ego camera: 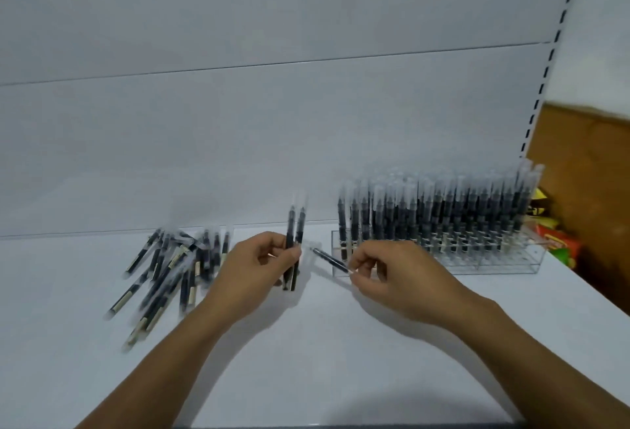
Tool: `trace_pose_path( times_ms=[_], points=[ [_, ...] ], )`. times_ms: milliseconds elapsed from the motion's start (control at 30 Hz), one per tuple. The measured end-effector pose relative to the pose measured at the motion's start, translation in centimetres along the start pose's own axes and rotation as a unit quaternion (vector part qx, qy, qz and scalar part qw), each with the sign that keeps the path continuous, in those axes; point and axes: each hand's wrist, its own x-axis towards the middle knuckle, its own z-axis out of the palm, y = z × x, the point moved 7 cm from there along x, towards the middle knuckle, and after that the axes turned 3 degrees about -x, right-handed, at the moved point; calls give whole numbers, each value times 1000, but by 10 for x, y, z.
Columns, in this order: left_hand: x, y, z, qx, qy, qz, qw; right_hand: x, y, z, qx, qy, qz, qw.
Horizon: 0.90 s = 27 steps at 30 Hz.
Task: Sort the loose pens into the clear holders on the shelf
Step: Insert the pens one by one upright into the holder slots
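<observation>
A heap of loose black pens with clear caps lies on the white shelf at the left. My left hand grips two black pens upright, just right of the heap. My right hand pinches a single black pen by one end; it slants up to the left toward the other hand. Behind my right hand stands a clear holder with several pens standing upright in it, packed in rows.
A white back wall rises behind the shelf. At the right, past a slotted upright, stand a brown cardboard box and colourful packets. The shelf's right edge runs diagonally near the holder.
</observation>
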Motion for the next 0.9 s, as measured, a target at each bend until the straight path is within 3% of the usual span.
trace_pose_path(
  times_ms=[233,533,700,900],
  points=[
    [6,20,74,-156,-33,71,985,-50,64,-49,-21,111,47,993],
    [15,52,161,-256,-93,79,959,-53,108,-87,179,265,111,941],
    [11,35,176,-271,-119,73,953,-33,115,-103,180,285,104,936],
    [19,29,176,-319,-105,66,940,-3,113,-99,68,239,85,965]
  ],
)
